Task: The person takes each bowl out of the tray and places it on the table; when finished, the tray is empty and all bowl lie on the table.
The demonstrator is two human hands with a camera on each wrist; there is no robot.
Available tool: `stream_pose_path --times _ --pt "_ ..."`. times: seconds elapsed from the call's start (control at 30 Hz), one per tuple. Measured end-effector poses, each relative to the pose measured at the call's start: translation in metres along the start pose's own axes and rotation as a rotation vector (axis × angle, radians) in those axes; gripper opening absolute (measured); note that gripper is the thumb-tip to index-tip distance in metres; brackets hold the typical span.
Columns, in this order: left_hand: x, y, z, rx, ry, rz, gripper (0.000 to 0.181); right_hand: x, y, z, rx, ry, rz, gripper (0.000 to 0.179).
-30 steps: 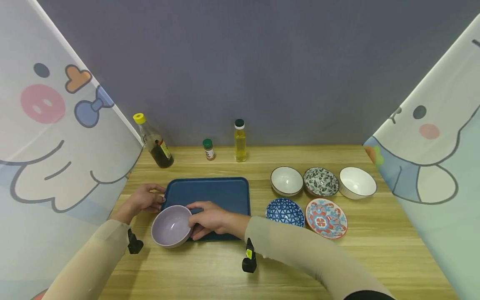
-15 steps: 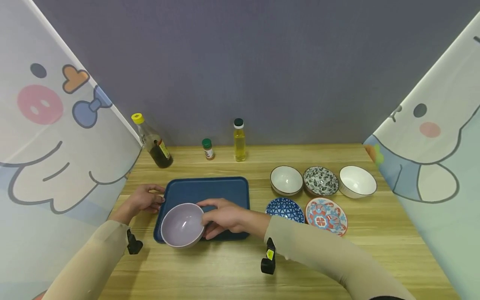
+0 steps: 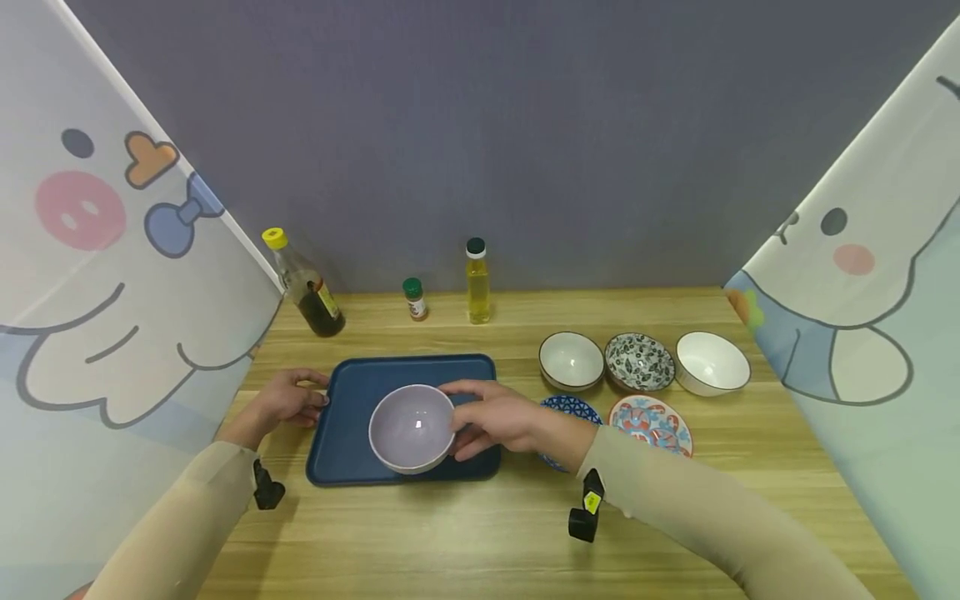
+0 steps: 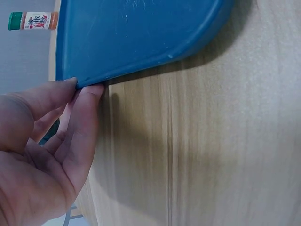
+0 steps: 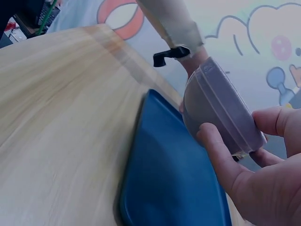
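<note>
My right hand (image 3: 501,417) grips a lilac bowl (image 3: 409,427) by its right side, thumb at the rim and fingers against the outer wall. The right wrist view shows the bowl's ridged outside, held above the blue tray (image 5: 164,174). My left hand (image 3: 288,398) is at the tray's left edge. In the left wrist view, its thumb and a finger pinch the rim of the tray (image 4: 127,37) near a corner. The bowl's inside looks bare, and it overlaps the middle of the tray (image 3: 348,396) in the head view.
Behind the tray stand a dark sauce bottle (image 3: 315,300), a green-capped spice jar (image 3: 415,300) and an oil bottle (image 3: 478,287). On the right are a white bowl (image 3: 572,361), a floral bowl (image 3: 640,362), another white bowl (image 3: 711,363), a blue-patterned dish (image 3: 572,407) and a red-patterned plate (image 3: 652,421).
My right hand has carried the lilac bowl rightward and slightly back, from the tray's front left corner to over its middle. My left hand has stayed at the tray's edge.
</note>
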State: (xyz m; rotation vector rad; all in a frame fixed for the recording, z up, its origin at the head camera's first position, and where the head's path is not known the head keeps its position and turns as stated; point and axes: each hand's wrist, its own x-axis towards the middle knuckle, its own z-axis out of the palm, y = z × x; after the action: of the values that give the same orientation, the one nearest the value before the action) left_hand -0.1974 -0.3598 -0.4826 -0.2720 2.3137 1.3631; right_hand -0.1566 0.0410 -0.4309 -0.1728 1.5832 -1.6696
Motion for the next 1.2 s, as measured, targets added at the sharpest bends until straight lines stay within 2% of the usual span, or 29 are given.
stream_pose_path --times 0.23,0.43,0.57,0.77,1.0,1.2 --pt "-0.003 0.001 0.001 0.003 0.002 0.000 0.053 -0.025 -0.002 -0.030 -0.004 0.028 -0.007 0.077" --pt "-0.002 0.001 0.000 0.006 0.001 0.009 0.052 -0.053 -0.006 -0.061 -0.036 0.060 -0.045 0.077" --pt "-0.004 0.002 0.000 0.008 0.010 -0.007 0.051 -0.072 -0.007 -0.081 -0.052 0.092 -0.060 0.076" --pt "-0.005 0.002 0.001 0.016 0.013 -0.017 0.051 -0.105 -0.011 -0.110 -0.020 0.154 -0.068 0.076" --pt "-0.004 0.002 0.000 0.010 0.018 -0.020 0.051 -0.146 -0.016 -0.140 0.012 0.193 -0.119 0.078" --pt "-0.005 0.002 0.002 0.016 0.030 -0.026 0.052 -0.178 -0.006 -0.165 0.038 0.226 -0.151 0.070"
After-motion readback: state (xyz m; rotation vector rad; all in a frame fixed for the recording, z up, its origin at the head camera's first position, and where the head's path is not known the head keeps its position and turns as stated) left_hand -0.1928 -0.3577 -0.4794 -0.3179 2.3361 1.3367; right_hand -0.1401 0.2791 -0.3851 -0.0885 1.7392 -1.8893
